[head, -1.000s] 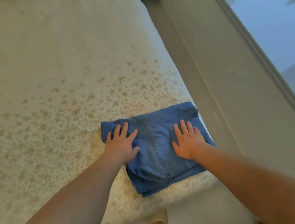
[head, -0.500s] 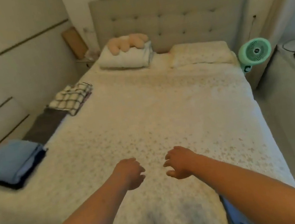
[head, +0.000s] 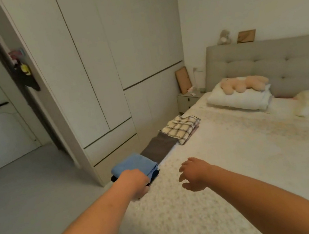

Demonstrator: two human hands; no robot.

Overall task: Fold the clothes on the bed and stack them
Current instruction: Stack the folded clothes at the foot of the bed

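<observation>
Light-blue folded cloth [head: 135, 166] met the left hand [head: 135, 183] at its near edge, at the bed's [head: 229, 165] corner; grip hidden. Right hand [head: 194, 173] hovered beside, fingers spread, empty. Soft, light stack: probably best lifted from beneath, both sides.

light: dim, even, greenish | focus: soft | edges: wide-angle bowing

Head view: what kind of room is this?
A home bedroom: a bed with a padded headboard, pillows with a plush toy, and built-in wardrobe doors alongside.
</observation>
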